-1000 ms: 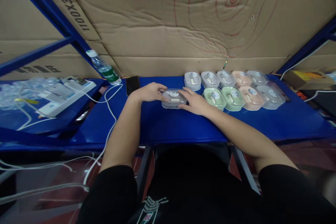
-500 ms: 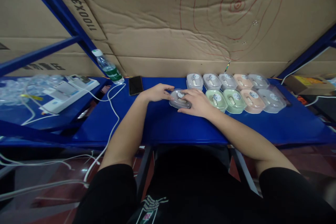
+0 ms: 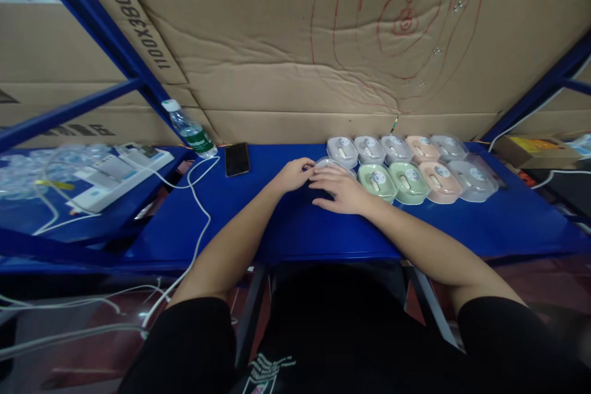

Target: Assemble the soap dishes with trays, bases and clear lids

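Note:
A grey lidded plastic container [image 3: 333, 162] stands at the left end of the front row, largely hidden by my right hand. My right hand [image 3: 340, 189] lies across its front, fingers stretched out and thumb apart, lower down. At the container's left side, my left hand [image 3: 294, 176] has its bent fingers and thumb against the edge. To the right is a green container [image 3: 377, 182], then a second green one [image 3: 409, 183], a pink one [image 3: 440, 182] and a larger grey one [image 3: 473, 181]. Behind them runs another row, including a pink container [image 3: 422, 149].
A black phone [image 3: 237, 159] and a water bottle [image 3: 190, 129] are at the back left of the blue table [image 3: 295, 237]. A white cable [image 3: 203, 209] crosses its left part. Cardboard [image 3: 258, 74] walls the back. A power strip [image 3: 120, 180] lies further left.
Both hands have moved right with the grey container, which now sits beside the green one at the row's end. My right fingers have straightened across its front. The view has tilted slightly up.

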{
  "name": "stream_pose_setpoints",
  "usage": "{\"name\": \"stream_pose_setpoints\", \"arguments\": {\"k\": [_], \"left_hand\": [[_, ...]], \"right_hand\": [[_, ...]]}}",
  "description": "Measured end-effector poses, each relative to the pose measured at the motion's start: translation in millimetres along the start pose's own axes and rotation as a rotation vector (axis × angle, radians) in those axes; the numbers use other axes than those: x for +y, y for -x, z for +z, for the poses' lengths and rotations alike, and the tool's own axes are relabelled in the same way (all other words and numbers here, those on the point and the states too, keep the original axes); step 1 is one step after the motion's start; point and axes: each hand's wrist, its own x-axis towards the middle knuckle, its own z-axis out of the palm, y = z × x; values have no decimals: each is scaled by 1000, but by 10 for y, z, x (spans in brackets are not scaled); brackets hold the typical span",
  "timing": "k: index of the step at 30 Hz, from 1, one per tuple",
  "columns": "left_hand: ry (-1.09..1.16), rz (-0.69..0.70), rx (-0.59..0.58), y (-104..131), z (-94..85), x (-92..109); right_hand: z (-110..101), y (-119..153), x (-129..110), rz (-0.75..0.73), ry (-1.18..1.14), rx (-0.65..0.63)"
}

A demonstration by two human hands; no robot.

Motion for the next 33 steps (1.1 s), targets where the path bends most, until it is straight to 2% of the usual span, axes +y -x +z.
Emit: {"name": "stream_pose_setpoints", "arguments": {"k": [3,5,11,14,17,20,25,29,31,33], "left_hand": [[-49,-7,-11,2,-15,1],[-74,3,-18,0,-24,-6],[-126,48,-28,11,-15,-22],[-144,95,-57,20,3,-26],[-124,131,-133,21,23,-29],[-102,158,-167,19,50,-22],[-55,185,-214,36,99,19],[-148,183,-237,53,102,41],[-252,208,-185,57,68,31],[-380,189,-69,57,15,-2]], "right_hand": [[-31,-16,-64,212,156,-30],[-63,-25,-117,251,200,-64],[-144,-26,-174,151,148,-62],[-145,-13,-100,44,54,-34],[-139,-17,-5,-68,-17,-19],[-167,-30,56,-99,-12,-46],[-292,-11,112,-12,74,-72],[-419,6,207,58,93,-74],[-517,19,296,116,128,-42],[-646,54,424,241,179,23]]}}
